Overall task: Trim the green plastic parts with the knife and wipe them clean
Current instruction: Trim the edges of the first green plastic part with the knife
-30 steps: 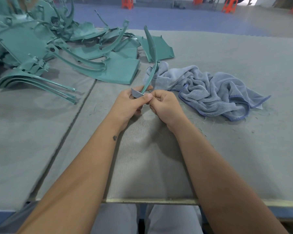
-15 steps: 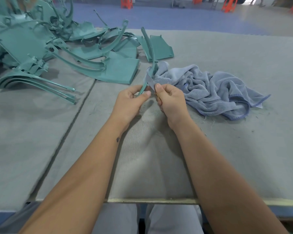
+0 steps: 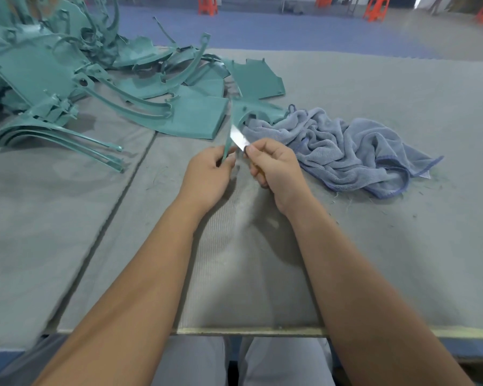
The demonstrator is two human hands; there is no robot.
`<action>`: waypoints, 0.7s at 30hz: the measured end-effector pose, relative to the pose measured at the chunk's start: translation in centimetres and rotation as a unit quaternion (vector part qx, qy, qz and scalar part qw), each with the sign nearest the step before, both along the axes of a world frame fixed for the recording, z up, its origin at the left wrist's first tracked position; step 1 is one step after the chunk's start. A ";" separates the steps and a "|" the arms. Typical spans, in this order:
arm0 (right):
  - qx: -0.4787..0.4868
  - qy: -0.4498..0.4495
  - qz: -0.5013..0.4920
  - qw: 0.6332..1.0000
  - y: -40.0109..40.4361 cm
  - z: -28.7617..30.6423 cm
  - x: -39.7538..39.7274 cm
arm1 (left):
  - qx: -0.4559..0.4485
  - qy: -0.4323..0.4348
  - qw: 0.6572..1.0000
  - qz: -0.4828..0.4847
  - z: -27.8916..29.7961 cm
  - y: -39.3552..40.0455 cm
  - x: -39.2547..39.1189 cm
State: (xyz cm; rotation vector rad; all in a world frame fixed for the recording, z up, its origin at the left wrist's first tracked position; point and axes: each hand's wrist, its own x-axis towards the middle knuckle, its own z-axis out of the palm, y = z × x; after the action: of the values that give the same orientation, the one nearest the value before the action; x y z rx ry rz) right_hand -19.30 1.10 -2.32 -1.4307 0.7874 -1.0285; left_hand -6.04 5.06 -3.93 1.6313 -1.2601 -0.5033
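Head view shows my left hand (image 3: 209, 174) pinching the near end of a thin green strip (image 3: 227, 140), whose length runs up and away toward the pile (image 3: 67, 79). My right hand (image 3: 273, 165) grips the knife (image 3: 239, 138), blade against the strip just beyond my left fingers. Nearer my right lies the towel (image 3: 346, 151).
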 end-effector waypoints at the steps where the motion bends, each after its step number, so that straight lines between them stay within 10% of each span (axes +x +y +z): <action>1: -0.010 0.017 0.007 1.000 0.1 0.0 0.0 | 0.002 -0.004 1.000 -0.003 0.1 0.0 0.0; 10: -0.018 0.013 0.018 1.000 0.5 0.3 0.0 | -0.018 0.192 0.980 -0.057 0.8 0.1 -0.6; 21: -0.011 0.017 -0.002 1.000 0.3 0.2 0.1 | -0.025 -0.261 0.964 -0.036 -0.5 0.6 -0.6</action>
State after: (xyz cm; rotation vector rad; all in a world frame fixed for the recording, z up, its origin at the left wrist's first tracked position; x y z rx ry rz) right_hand -19.18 1.36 -2.16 -1.4704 0.8060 -1.0205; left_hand -6.64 5.64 -4.42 1.7409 -1.7055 -0.0748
